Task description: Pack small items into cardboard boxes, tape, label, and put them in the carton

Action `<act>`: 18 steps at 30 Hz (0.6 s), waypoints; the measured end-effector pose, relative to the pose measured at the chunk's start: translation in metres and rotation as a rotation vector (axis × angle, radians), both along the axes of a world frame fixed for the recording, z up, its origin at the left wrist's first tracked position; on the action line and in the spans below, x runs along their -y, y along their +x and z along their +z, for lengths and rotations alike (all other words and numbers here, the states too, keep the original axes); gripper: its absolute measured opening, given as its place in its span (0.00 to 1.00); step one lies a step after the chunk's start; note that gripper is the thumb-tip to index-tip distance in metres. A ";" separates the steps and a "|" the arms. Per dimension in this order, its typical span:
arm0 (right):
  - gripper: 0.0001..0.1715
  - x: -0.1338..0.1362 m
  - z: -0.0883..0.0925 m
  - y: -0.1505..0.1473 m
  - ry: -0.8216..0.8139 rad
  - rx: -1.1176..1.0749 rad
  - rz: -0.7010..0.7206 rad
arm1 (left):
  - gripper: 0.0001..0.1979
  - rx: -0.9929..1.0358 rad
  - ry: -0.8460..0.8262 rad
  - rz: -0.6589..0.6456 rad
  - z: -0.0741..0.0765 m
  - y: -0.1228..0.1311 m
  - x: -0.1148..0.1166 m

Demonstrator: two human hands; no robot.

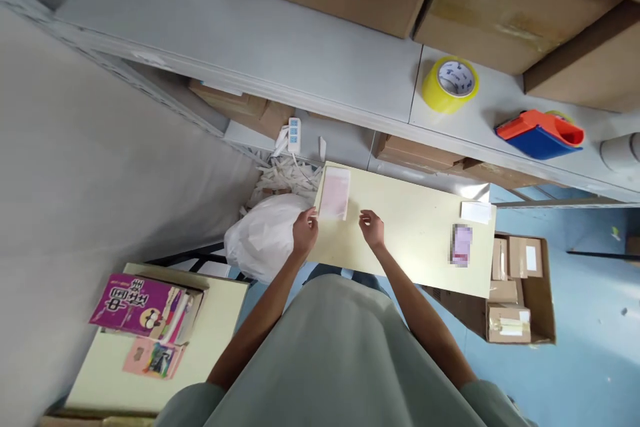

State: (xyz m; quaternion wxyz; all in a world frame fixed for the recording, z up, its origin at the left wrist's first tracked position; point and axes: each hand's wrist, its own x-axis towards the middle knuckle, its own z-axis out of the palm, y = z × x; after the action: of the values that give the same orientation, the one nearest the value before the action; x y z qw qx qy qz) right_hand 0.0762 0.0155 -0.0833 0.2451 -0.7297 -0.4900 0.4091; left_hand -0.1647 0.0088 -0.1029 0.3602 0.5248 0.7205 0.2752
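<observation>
A flat pinkish packet or sheet (pixel 335 195) with a paler top strip lies near the left end of the cream table (pixel 400 227). My left hand (pixel 305 232) is just beside its lower left edge, fingers bent inward and tips close together. To the right of the packet, apart from it, my right hand (pixel 373 229) is over the table with thumb and fingers drawn into a pinch. Whatever either hand may hold is too small or thin to make out.
A purple blurred item (pixel 461 245) and white slips (pixel 475 212) lie at the table's right end. A white plastic bag (pixel 267 237) bulges on the left. Yellow tape (pixel 450 85) and an orange-blue tape dispenser (pixel 540 133) sit on the shelf. Boxes fill a carton (pixel 549 293).
</observation>
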 end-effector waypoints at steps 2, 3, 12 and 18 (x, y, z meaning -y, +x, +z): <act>0.20 0.029 0.010 0.017 0.024 -0.047 -0.013 | 0.20 0.029 0.006 0.039 0.015 -0.005 0.033; 0.20 0.043 0.015 0.025 0.025 -0.061 -0.013 | 0.21 0.038 0.008 0.064 0.022 -0.007 0.050; 0.22 0.110 0.034 0.048 0.067 -0.217 0.180 | 0.25 0.022 0.102 0.376 0.079 0.014 0.192; 0.20 0.129 0.050 0.018 0.050 -0.364 0.414 | 0.23 -0.069 0.119 0.579 0.112 0.024 0.292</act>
State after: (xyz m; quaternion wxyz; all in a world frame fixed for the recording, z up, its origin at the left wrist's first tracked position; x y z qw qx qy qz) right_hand 0.0941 -0.1136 -0.0337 0.2582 -0.5223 -0.5863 0.5629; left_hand -0.1410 -0.2830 0.0089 0.2108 0.3265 0.8347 0.3903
